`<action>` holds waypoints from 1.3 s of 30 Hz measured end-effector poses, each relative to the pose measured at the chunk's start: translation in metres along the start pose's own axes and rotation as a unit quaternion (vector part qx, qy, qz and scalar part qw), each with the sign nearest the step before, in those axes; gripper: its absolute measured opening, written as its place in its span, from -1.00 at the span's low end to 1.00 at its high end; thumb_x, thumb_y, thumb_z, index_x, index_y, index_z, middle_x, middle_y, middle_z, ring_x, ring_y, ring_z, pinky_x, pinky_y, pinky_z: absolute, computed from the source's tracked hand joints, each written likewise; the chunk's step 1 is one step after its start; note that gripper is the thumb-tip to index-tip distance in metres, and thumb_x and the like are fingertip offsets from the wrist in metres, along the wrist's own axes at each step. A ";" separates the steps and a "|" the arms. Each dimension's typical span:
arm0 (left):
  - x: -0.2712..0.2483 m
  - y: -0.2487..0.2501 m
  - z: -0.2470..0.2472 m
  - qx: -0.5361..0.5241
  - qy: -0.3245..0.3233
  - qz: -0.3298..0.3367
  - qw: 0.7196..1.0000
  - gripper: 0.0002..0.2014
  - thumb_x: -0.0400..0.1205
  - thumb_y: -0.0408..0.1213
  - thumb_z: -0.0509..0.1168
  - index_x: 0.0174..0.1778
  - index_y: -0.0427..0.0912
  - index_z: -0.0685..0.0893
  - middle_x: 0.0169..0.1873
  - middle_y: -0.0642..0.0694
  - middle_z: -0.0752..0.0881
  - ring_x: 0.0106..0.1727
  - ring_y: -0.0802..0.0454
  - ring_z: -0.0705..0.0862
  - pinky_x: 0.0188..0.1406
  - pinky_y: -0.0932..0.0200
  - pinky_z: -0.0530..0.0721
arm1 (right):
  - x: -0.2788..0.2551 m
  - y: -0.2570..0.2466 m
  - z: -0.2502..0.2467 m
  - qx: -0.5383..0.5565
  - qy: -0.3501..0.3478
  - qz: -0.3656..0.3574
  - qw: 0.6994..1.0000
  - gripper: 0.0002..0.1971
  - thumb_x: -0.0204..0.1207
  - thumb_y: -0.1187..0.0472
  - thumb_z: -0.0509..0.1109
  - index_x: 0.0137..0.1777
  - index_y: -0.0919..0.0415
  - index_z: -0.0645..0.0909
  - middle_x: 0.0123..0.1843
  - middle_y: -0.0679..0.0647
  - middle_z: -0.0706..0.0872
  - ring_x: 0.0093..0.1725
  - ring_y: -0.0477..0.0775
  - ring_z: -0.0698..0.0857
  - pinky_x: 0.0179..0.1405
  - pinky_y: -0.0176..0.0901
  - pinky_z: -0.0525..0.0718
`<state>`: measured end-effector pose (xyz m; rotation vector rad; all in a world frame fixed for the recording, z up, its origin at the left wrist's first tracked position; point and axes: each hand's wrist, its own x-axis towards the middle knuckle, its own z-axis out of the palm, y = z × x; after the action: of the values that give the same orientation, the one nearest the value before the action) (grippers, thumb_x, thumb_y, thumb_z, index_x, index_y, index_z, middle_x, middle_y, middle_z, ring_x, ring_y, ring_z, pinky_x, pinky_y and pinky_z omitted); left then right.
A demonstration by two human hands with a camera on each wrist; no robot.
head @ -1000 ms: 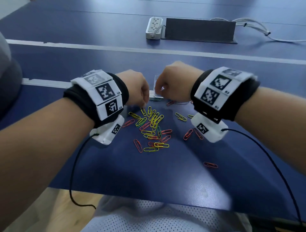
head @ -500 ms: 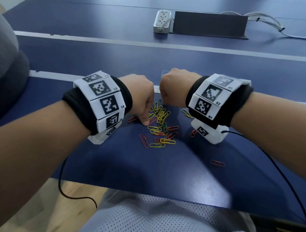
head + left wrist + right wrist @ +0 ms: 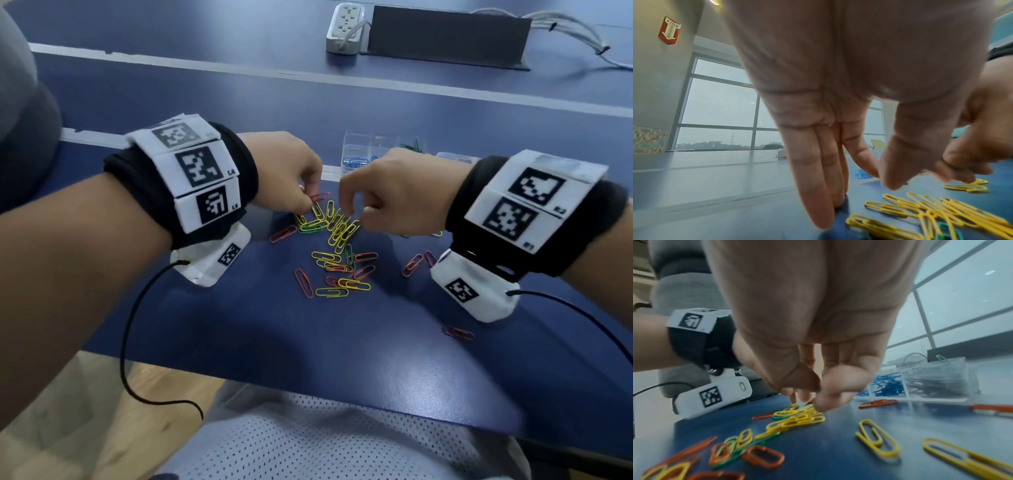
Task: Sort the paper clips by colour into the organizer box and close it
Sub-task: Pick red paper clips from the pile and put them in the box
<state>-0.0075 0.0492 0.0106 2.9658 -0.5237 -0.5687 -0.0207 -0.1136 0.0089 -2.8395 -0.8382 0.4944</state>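
Two hands are working over the pile. The left hand is pinching an orange-red clip between thumb and forefinger, lifting its end off the worktop, while its other fingers are pointing straight down with tips touching the blue surface. The right hand is curling its thumb and fingers together just above the yellow cluster; whether that grip is actually grasping a clip, I cannot tell, since the fingertips are blurring. Directly beneath both hands the paper clips are lying loose: thin, plastic-coated wire loops, mostly yellow in a tangled bunch, with a few green ones threading through and orange-red ones scattering nearer the worktop edge. One orange-red clip is sitting well apart towards the right. Just beyond the hands the clear organizer box is standing open, blue clips showing in one compartment and green clips in another.
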 end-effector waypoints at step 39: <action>0.003 0.011 0.001 -0.102 -0.040 0.041 0.993 -0.81 0.58 -0.32 0.28 -0.04 0.05 0.73 -0.47 0.05 0.75 -0.33 0.08 0.71 -0.18 0.37 0.56 | -0.016 0.027 0.004 0.113 -0.011 0.069 0.991 -0.63 0.42 0.31 0.21 0.00 -0.08 0.76 -0.38 0.01 0.81 -0.50 -0.34 0.63 -0.20 -0.45 0.63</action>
<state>-0.0085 0.0381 0.0098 2.7262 -0.5539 -0.6903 -0.0211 -0.1443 0.0034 -2.6966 -0.5515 0.5972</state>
